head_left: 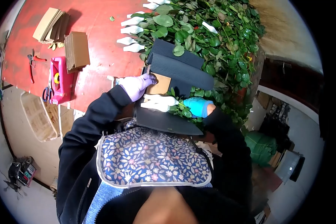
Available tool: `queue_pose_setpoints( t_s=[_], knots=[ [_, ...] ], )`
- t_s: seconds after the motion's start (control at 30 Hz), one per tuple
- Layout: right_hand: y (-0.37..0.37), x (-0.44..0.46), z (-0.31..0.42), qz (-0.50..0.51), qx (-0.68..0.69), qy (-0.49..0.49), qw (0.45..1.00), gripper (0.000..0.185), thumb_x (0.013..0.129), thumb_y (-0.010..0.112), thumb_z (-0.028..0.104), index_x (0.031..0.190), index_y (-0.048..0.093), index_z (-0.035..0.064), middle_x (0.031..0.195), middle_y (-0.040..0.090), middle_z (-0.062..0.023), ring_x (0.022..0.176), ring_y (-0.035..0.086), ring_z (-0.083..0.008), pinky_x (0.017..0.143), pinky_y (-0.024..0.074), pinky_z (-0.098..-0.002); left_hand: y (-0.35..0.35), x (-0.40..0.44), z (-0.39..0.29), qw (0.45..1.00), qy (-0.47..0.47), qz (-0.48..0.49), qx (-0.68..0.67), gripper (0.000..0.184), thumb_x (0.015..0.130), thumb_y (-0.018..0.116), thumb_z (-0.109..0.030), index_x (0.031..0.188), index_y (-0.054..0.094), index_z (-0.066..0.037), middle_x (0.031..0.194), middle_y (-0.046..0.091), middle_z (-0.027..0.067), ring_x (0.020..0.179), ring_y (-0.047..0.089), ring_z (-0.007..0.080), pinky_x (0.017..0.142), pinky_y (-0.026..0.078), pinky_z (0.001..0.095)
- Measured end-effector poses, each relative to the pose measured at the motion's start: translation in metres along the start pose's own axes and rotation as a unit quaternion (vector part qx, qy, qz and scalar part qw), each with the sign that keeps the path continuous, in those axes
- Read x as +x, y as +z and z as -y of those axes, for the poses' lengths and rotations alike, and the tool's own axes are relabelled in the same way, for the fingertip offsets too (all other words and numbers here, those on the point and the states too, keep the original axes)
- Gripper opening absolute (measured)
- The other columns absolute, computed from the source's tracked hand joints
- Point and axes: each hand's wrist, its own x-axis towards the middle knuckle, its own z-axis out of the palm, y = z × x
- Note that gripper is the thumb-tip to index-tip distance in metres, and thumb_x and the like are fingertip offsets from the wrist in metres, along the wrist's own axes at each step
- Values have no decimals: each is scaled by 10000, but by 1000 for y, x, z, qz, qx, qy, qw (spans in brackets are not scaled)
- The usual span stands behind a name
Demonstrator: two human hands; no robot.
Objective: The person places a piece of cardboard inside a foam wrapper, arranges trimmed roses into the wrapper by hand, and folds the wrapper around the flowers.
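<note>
My left hand (135,86), in a lavender glove, has its fingers closed on the left edge of a small brown cardboard sheet (160,85). The sheet lies against a dark ribbed pad (177,67). In a blue glove, my right hand (196,107) is wrapped round the leafy stems of flowers whose heads are covered in white netting (158,103). These heads point left, just below the cardboard. Beneath them is a smooth black panel (168,123) in front of my floral apron (155,156). The stems inside my right hand are hidden.
Leafy stems (220,44) are heaped along the right of the red table (100,37), several with white-netted heads (132,30). At left are cardboard stacks (77,51), a pink tape dispenser (59,80), scissors (47,89) and red-handled pliers (32,67). A crate (39,115) stands below left.
</note>
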Motion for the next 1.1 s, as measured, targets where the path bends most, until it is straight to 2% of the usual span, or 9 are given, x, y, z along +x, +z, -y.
queue_pose_setpoints(
  t_s=[0.13,0.2,0.27,0.47,0.7,0.83,0.87,0.93,1.1],
  knots=[
    [21,6,-34,1,56,19,998,218,909,576,205,1031,628,32,843,652,-114,694,620,-203,635,507,-357,-7,1,-3,1000,7,16,-7,387,857,547,-41,1228,583,-144,1259,586,86,934,663,321,806,547,378],
    [26,0,-47,14,493,146,858,235,910,608,224,1059,624,42,841,644,-103,692,614,-183,611,502,-350,-11,0,-4,999,6,32,-14,401,845,570,-51,1236,577,-140,1280,574,85,949,660,322,811,546,381],
    [6,-15,-36,-14,242,12,970,308,905,647,245,1125,605,34,874,636,-73,668,590,-159,575,490,-320,-14,2,-4,999,12,43,0,438,824,618,-83,1257,571,-137,1307,556,90,981,652,321,829,541,391],
    [12,-37,-51,-64,408,88,906,299,865,675,213,1081,615,15,886,636,-103,697,592,-208,642,493,-354,-12,3,-4,997,-20,69,1,613,759,766,-312,1278,540,-76,1266,549,108,1091,595,327,872,508,404],
    [14,-37,-53,-204,188,-26,960,245,829,717,118,1007,605,-7,909,623,-110,828,607,-231,729,498,-365,7,7,-12,999,-41,21,-2,603,729,774,-432,1178,618,-62,1143,539,124,989,603,338,802,521,396],
    [25,-31,-53,-112,731,134,659,337,864,701,240,1076,599,-1,933,630,-102,817,603,-244,710,497,-369,21,4,-12,997,-74,-22,-6,510,753,775,-339,1182,619,-111,1177,533,98,1003,601,315,813,524,377],
    [25,-32,-55,-111,732,134,659,337,864,701,240,1076,599,-1,933,630,-102,817,603,-244,710,497,-369,22,2,-8,998,-65,-22,4,479,764,766,-295,1181,619,-112,1198,531,94,1025,598,310,824,522,371],
    [11,-36,-40,-125,289,15,949,303,875,655,247,1048,595,5,910,604,-150,809,581,-319,713,481,-389,20,1,-5,998,-58,-21,14,450,775,757,-250,1181,618,-112,1220,529,91,1047,595,304,836,520,366],
    [6,-43,-17,-171,115,12,978,268,831,632,212,1017,599,22,905,583,-181,829,575,-379,715,473,-428,17,5,-4,999,-40,-11,-6,353,806,691,-126,1150,614,-114,1237,531,88,1077,590,295,847,520,356]
  ],
)
